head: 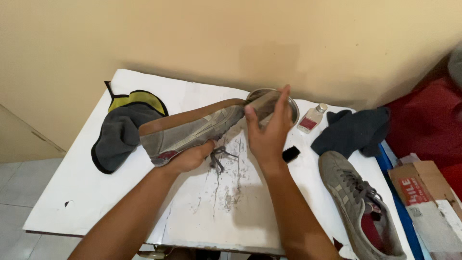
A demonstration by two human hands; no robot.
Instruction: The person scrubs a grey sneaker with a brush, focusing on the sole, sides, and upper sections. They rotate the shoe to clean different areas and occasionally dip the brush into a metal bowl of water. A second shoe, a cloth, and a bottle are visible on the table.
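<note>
Above the middle of the white table (86,183), a grey shoe (192,131) is held up on its side, with its brown sole turned to the wall. The left hand (190,158) is curled shut around the heel end and holds it from below. The right hand (267,131) is at the toe end. Its fingers (284,103) are long and mostly open, pressed flat on the toe. I cannot tell if it has a brush or cloth under it. Dark laces (219,156) hang down from the shoe, just by the left hand.

Right behind the toe sits a round metal bowl (291,108). Near it stands a small clear bottle (311,118). A small black thing (290,154) lies on the table by the right wrist.

It looks like the cleaning is about half way. Grey dirt and wet marks (226,190) are spread on the table under the shoe, so some rubbing seems done. The shoe in the hands is being worked on at the toe. A second grey shoe (358,207) lies flat at the right, laces in, and it looks like it has not been started.

A dark blue cloth (353,132) lies past the bottle. A grey and yellow cloth (122,130) lies at the left, well apart.
</note>
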